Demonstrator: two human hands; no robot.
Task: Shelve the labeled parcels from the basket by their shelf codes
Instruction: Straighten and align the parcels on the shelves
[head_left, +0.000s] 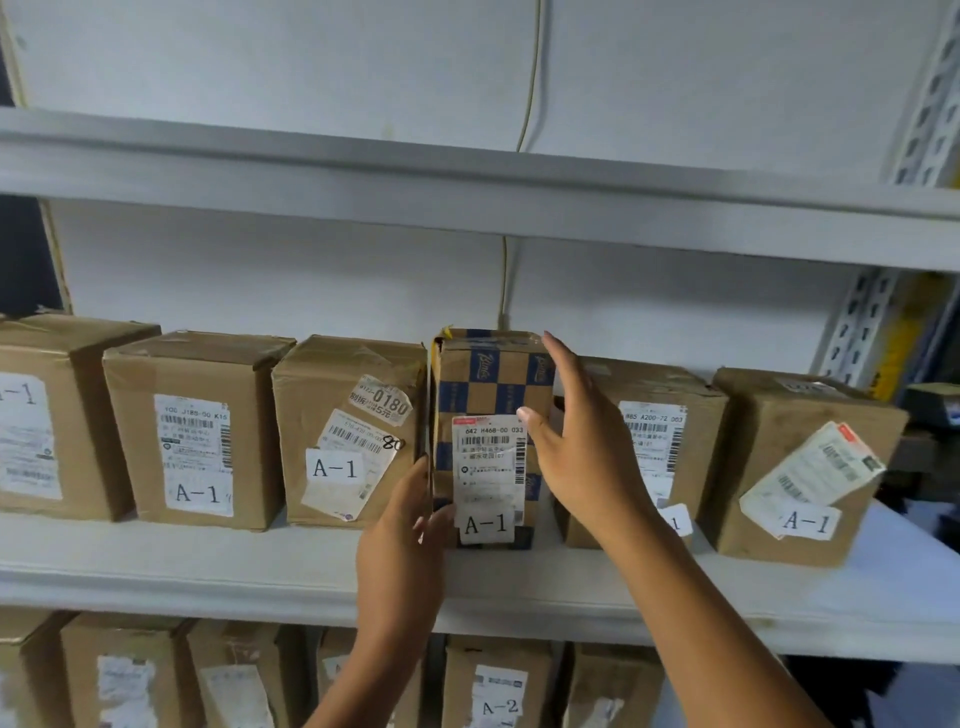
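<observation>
Tall checkered box (493, 395) marked A-1 looked light, stiff, top-heavy on the shelf (208, 566); left hand (410, 525) touched its lower-left edge, right hand (566, 441) released beside it; best gripped by both sides.

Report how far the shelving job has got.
Done: five brown boxes, four showing A-1 labels, already line the middle shelf. In hand: the checkered parcel, labeled A-1, stands among them, left hand at its lower left edge, right hand open beside it. Left: letting go; the basket is out of view.
</observation>
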